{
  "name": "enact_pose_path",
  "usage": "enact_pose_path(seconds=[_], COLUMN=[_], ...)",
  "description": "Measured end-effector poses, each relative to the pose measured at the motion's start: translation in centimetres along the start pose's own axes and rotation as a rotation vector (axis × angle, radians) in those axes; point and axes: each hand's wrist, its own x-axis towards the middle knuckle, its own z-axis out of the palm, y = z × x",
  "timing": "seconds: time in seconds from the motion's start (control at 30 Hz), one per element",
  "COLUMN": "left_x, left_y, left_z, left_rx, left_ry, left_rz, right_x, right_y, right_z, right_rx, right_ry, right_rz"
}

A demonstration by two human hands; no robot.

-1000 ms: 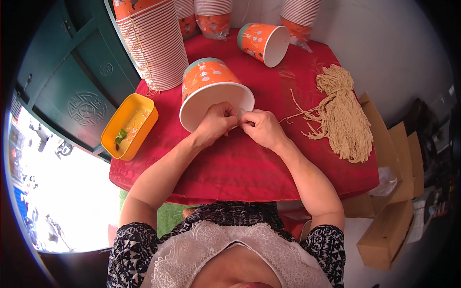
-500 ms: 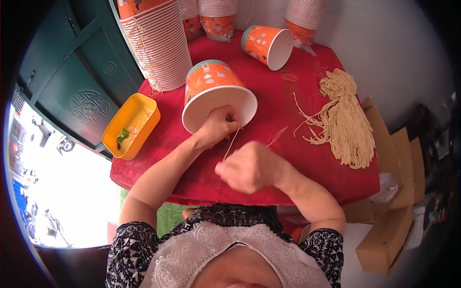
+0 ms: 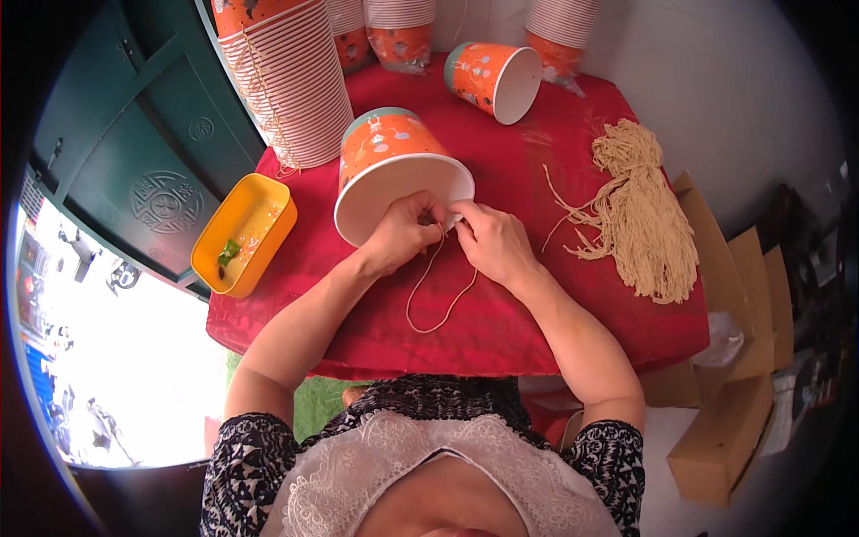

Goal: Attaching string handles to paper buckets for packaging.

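- Big orange paper cup (image 3: 394, 166) lies on its side on the red desk (image 3: 537, 304), open mouth toward the person; its inside looks white and empty
- Left hand (image 3: 403, 233) and right hand (image 3: 490, 240) meet at the cup's rim, each grip pinching a thin string (image 3: 438, 300) that hangs in a loop
- Yellow tray (image 3: 243, 234) holds something small and green
- Pile of strings (image 3: 640, 215) on the right
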Motion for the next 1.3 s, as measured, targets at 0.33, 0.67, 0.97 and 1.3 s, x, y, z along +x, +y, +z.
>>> enact_pose_path(seconds=[0.33, 0.67, 0.97, 1.3], left_x=[-0.4, -0.6, -0.2, -0.6], left_y=[-0.6, -1.3, -2.1, -1.3], left_z=[1.3, 1.3, 1.3, 1.5], left_rx=[0.414, 0.943, 0.969, 0.857], left_ry=[0.149, 0.229, 0.279, 0.293], left_rz=[0.372, 0.645, 0.541, 0.517], right_x=[0.4, 0.4, 0.3, 0.4], right_y=[1.2, 1.0, 1.4, 1.3], right_z=[2.2, 2.0, 1.6, 0.9], right_rx=[0.173, 0.197, 0.181, 0.237], right_ry=[0.124, 0.113, 0.098, 0.053], right_rz=[-0.011, 0.017, 0.001, 0.008])
